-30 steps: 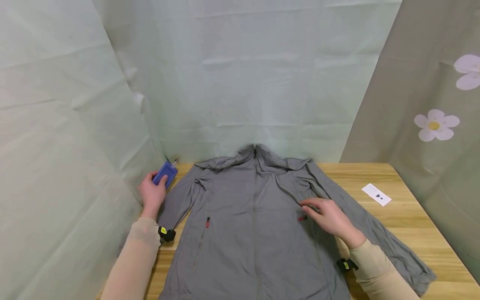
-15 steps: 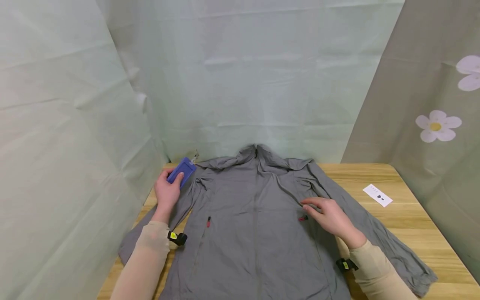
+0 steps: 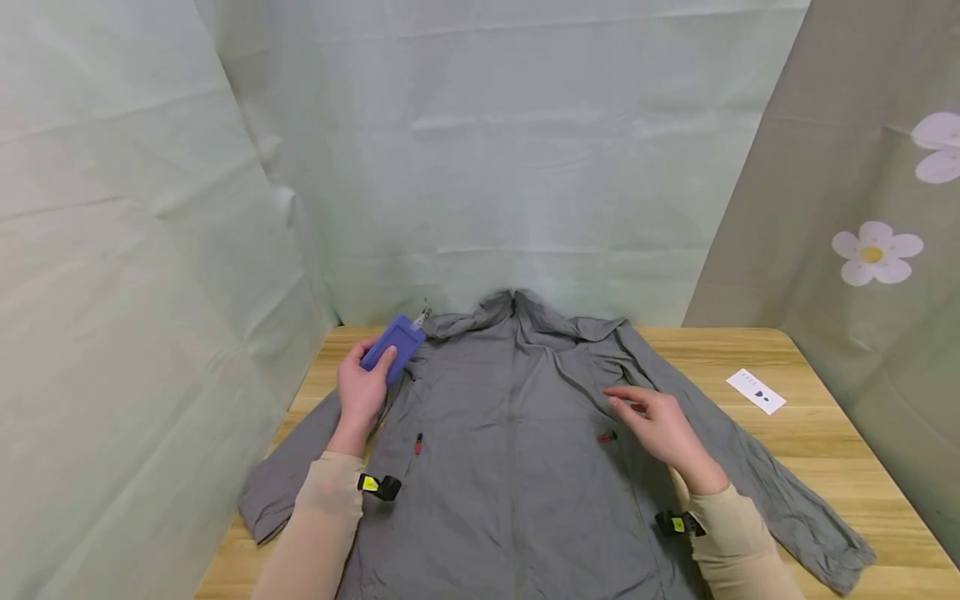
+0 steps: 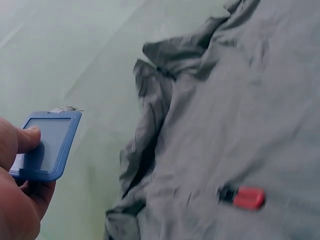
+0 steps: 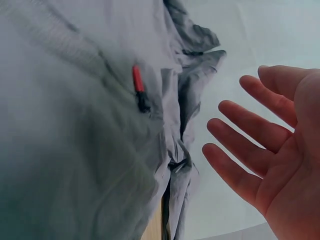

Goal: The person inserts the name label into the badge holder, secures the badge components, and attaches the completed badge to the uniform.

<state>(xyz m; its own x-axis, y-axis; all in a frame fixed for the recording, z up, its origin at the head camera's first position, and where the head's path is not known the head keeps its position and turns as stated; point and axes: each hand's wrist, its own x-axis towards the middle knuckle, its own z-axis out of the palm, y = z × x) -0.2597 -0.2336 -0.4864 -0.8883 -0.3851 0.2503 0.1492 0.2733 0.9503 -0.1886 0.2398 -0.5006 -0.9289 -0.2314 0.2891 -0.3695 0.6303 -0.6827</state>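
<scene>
A blue badge holder [image 3: 402, 335] with a clear window and a small clip at its top is pinched by my left hand [image 3: 362, 390], thumb across its front. In the left wrist view the badge holder [image 4: 64, 145] is seen over the pale backdrop. Beneath both hands a grey zip jacket [image 3: 465, 483] lies spread front up, collar toward the back. My right hand [image 3: 663, 429] hovers over the jacket's right side near a red zipper pull [image 3: 606, 437]. Its fingers [image 5: 245, 122] are loosely bent and hold nothing. Another red pull [image 3: 418, 444] sits on the jacket's left side.
A white card [image 3: 756, 391] with dark marks lies on the wooden table [image 3: 817, 450] at the right. Pale cloth [image 3: 555, 167] hangs along the back and left, and a flowered cloth [image 3: 873, 250] on the right. The jacket's sleeves spread to both sides.
My left hand has carried the badge holder rightward, from the table's left edge to over the jacket's shoulder. The right hand has lifted slightly near the zipper pull.
</scene>
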